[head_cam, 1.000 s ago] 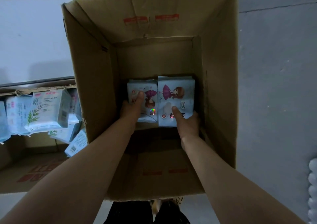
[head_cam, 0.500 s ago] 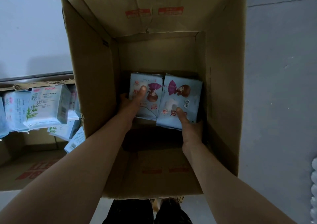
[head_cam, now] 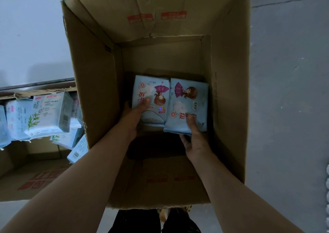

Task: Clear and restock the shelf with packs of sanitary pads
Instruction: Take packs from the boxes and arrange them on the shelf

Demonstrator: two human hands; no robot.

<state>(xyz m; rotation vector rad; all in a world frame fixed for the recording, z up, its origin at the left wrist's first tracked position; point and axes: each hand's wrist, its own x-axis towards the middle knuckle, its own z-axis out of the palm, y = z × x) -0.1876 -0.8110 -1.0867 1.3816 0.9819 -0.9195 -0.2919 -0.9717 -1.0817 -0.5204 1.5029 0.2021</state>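
Deep inside an open cardboard box [head_cam: 96, 83] are two pale blue packs of sanitary pads with a cartoon girl and purple umbrella printed on them. My left hand [head_cam: 132, 115] grips the left pack [head_cam: 153, 93], thumb on its face and fingers under its near edge. My right hand [head_cam: 195, 136] holds the right pack [head_cam: 190, 97] the same way, thumb on top. The right pack sits tilted, its near edge raised. Whether more packs lie beneath them is hidden.
A second, lower cardboard box [head_cam: 23, 182] to the left holds several white-and-blue packs with a green leaf print [head_cam: 44, 115]. A pale shelf surface [head_cam: 32, 42] lies beyond it. Grey floor [head_cam: 288, 90] runs along the right. My dark trousers show below the box.
Both hands have lifted the two packs a little off the box bottom. The right pack has tilted and both packs have come nearer to the camera.
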